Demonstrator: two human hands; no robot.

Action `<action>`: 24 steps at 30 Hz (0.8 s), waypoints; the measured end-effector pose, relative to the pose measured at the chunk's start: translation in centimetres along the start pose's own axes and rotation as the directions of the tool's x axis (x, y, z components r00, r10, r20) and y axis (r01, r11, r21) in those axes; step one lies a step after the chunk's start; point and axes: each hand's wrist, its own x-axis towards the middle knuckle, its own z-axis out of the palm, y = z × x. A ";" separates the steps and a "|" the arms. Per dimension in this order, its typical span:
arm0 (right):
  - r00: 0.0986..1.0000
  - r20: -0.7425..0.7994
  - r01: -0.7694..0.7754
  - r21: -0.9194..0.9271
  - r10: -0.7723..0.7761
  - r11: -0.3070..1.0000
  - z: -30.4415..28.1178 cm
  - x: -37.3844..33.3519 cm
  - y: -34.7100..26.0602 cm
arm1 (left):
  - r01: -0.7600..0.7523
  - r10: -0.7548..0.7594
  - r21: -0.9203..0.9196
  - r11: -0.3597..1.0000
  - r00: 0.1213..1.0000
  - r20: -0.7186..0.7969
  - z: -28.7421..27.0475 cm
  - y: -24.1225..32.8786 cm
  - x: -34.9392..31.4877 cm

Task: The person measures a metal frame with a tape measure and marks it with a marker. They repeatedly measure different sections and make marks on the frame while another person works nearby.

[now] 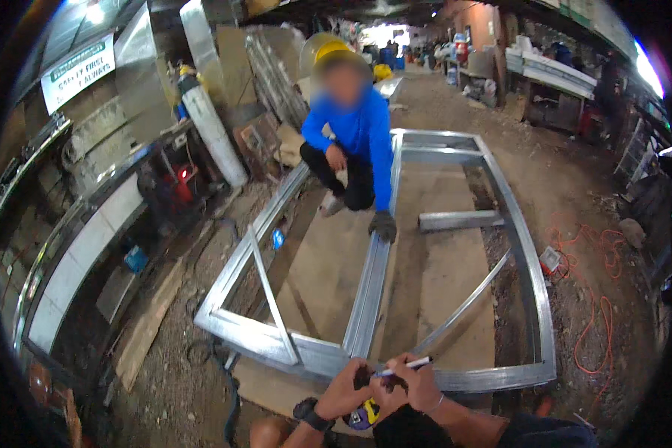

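Note:
A white marker pen with a dark end is pinched in my right hand, just above the near bar of a large metal frame. My left hand is closed beside the pen's left end, its fingertips pressed together. What they grip there is too small to make out. Below my hands shows a yellow and purple tape measure, partly covered by my left wrist. The silvery frame lies flat, with a double middle bar and two slanting braces, one on the left and one on the right.
A person in a blue top and yellow hard hat squats across the frame, a gloved hand on its middle bar. A short metal channel lies inside the frame. Orange cord trails at right. A gas cylinder leans at left.

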 end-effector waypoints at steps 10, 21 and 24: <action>0.985 -0.166 0.046 0.016 -0.043 0.999 -1.8 -1.0 2.4 | -0.105 0.107 0.046 0.993 0.994 -0.029 1.4 -2.6 0.0; 0.995 -0.098 0.014 0.178 0.003 0.984 -0.6 -1.3 0.9 | -0.037 0.037 0.031 0.999 0.999 -0.004 0.7 -0.2 -0.9; 0.993 -0.116 0.025 0.183 -0.003 0.983 -1.3 -1.3 1.6 | -0.024 0.025 0.038 0.999 0.999 -0.024 0.5 0.4 -1.0</action>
